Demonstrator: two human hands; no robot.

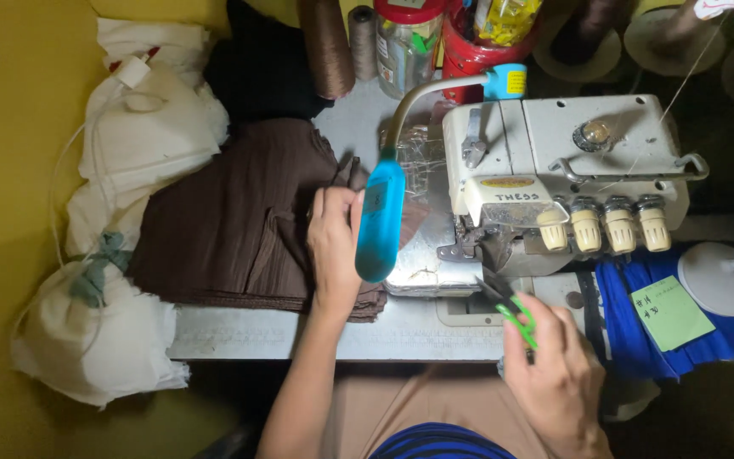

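Left hand [333, 246] flat, grip released, pinning folded brown pleated fabric stack [239, 221] on grey bench [299, 331] beside cream overlock sewing machine [554, 170]. Right hand [554, 374] clenched on green-handled thread snips [511, 313]. I'd keep blades clear of cloth, snip close at presser foot.

Bare forearms, no sleeves; tan trousers, blue garment with dark stripes at lap.

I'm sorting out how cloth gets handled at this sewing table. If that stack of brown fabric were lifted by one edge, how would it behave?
The brown fabric would probably droop, since its folded layers already sag at the edges. It looks light and crinkled, so likely not slippery. The left hand rests flat on it.
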